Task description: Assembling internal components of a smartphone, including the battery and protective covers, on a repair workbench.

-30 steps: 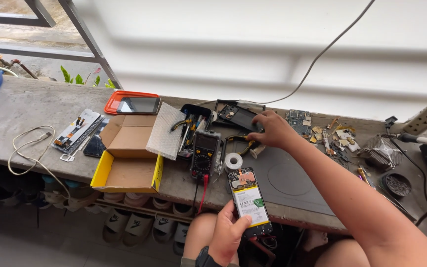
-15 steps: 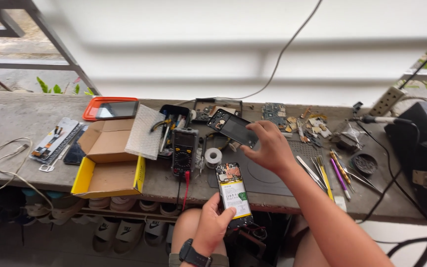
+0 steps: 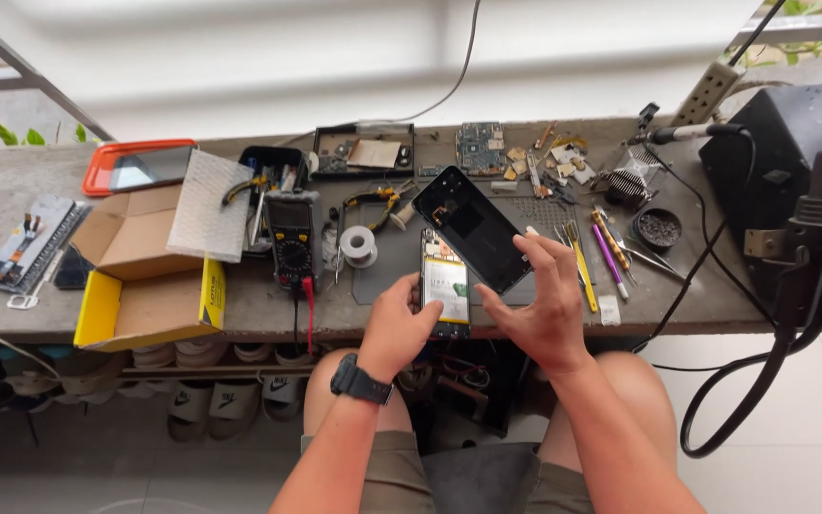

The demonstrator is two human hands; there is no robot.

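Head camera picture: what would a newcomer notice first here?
First, the two hands at the bench's near edge: the left hand holds an opened phone with its insides showing, and the right hand holds a black back cover tilted beside it. Next, the yellow cardboard box at the left and the black multimeter near the middle.

Lower end of opened phone (image 3: 445, 290) hidden behind left hand (image 3: 400, 326). Right hand (image 3: 539, 309) covers lower corner of black back cover (image 3: 473, 227). Small parts by circuit board (image 3: 480, 147) too tiny to identify. Black box (image 3: 792, 162) cut off at right edge; shoes (image 3: 192, 405) partly under bench.
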